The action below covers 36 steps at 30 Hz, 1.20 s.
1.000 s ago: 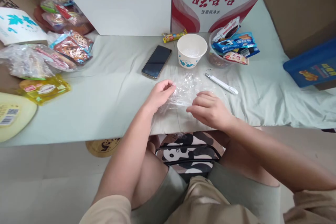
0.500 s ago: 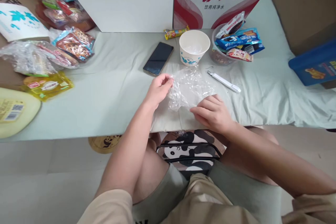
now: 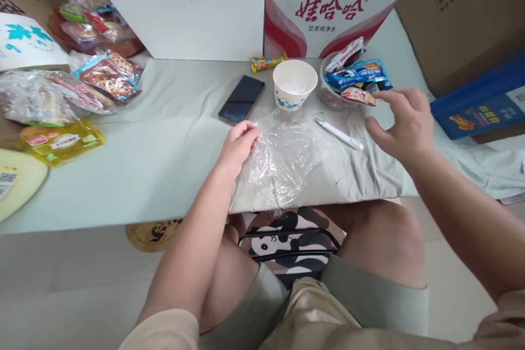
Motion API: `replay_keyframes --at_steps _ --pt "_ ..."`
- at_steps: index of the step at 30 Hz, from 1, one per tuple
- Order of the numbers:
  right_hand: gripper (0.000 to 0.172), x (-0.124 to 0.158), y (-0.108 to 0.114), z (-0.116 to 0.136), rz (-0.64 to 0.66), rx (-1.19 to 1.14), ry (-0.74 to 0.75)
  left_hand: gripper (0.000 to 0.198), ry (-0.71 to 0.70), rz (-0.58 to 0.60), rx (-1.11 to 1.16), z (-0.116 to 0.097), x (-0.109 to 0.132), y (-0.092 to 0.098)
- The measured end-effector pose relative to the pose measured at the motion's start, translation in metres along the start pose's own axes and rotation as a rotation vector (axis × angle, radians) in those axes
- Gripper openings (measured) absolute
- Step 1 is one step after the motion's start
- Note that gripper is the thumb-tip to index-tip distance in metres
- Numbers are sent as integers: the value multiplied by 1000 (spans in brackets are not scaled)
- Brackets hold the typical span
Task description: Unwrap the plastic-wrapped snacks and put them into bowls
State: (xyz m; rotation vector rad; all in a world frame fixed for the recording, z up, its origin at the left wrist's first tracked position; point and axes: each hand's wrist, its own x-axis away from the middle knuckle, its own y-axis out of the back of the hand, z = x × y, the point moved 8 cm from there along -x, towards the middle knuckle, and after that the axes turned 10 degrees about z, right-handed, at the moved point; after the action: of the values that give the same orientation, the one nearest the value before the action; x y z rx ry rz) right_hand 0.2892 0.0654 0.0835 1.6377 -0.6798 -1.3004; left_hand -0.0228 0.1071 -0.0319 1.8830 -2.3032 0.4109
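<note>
A crumpled clear plastic bag [image 3: 283,156] lies on the cloth near the table's front edge. My left hand [image 3: 239,145] pinches its left corner. Over at the right, my right hand [image 3: 404,123] has its fingers apart, with the index fingertip beside a red and cream snack packet [image 3: 359,96]. That packet rests on the rim of a clear bowl [image 3: 334,99] filled with blue and white snack packets [image 3: 361,72]. Left of the bowl stands a paper cup [image 3: 294,85] with clear plastic inside. A white utility knife [image 3: 339,134] lies between the bag and my right hand.
A phone [image 3: 241,99] and a yellow snack stick [image 3: 268,62] lie near the cup. White cartons [image 3: 205,5] line the back. Bagged snacks [image 3: 109,76] and a pale yellow bottle [image 3: 18,180] are at the left, a blue box [image 3: 479,106] at the right.
My right hand has let go of the plastic bag's edge area and moved right and up to the snack bowl, its fingers spreading. The bag lies flatter. The view has shifted slightly.
</note>
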Motion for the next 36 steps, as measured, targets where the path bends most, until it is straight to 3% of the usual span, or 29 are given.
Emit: replay_keyframes --at_steps 4,9,13,16,19,21,25,30,33,36 --pt "38 -25 -32 -35 351 53 -83 12 5 -1 -2 1 0 1" --pt "41 -49 -42 -49 478 91 -232 10 15 -7 -18 2 -1 3" --pt "46 -60 -53 -42 545 55 -194 9 23 -13 -30 3 -2 4" --pt "49 -60 -47 -51 429 51 -240 10 20 -4 -27 3 -2 4" --pt "59 -44 -32 -80 200 -8 -498 10 4 9 -25 2 -1 3" --pt "65 -33 -39 -89 211 -97 -572 10 1 4 -25 1 0 3" --pt "73 -27 -69 -76 341 -162 -490 10 5 -5 -35 1 0 1" --pt "66 -37 -98 -64 319 -202 -432 10 -3 -11 -56 0 0 2" --pt "59 -39 -93 -59 274 -202 -413 10 -5 -11 -52 0 1 3" --pt "53 -35 -61 -43 166 -174 -409 10 0 -15 -33 1 1 5"
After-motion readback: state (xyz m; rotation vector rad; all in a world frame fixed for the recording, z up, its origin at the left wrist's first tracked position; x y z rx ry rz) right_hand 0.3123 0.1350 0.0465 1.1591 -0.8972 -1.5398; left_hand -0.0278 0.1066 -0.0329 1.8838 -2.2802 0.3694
